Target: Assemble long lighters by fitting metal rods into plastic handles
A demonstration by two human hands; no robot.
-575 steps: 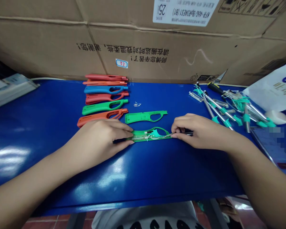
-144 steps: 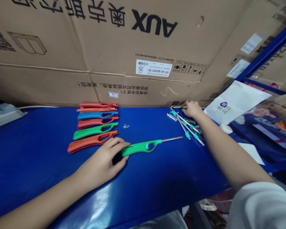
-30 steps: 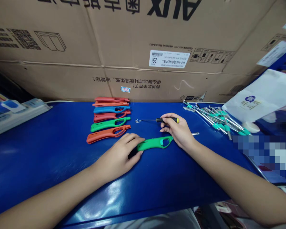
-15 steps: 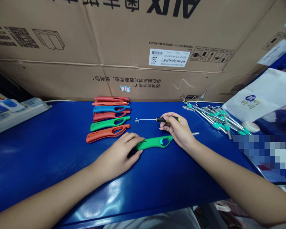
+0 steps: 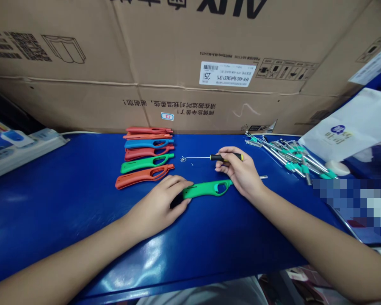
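A green long-nosed lighter [image 5: 206,189] lies on the blue table [image 5: 66,186], its metal tube [image 5: 263,177] pointing right. My left hand [image 5: 160,205] rests on its handle end, fingers curled over it. My right hand [image 5: 239,169] holds a small screwdriver [image 5: 226,157] with a black and yellow handle. Its thin shaft points left, and its tip sits at a small cluster of tiny screws [image 5: 183,159]. That hand hovers just above the lighter's trigger end.
A row of orange, blue, red and green lighter shells [image 5: 146,154] lies left of centre. Several metal-tube lighter inserts [image 5: 288,154] are piled at the right, beside a white bag [image 5: 352,125]. Big cardboard boxes [image 5: 178,63] wall off the back. A power strip [image 5: 22,146] sits far left.
Almost nothing has moved in the last second; the screwdriver tip stays at the screws. Earlier my right hand fetched the screwdriver from the right pile.
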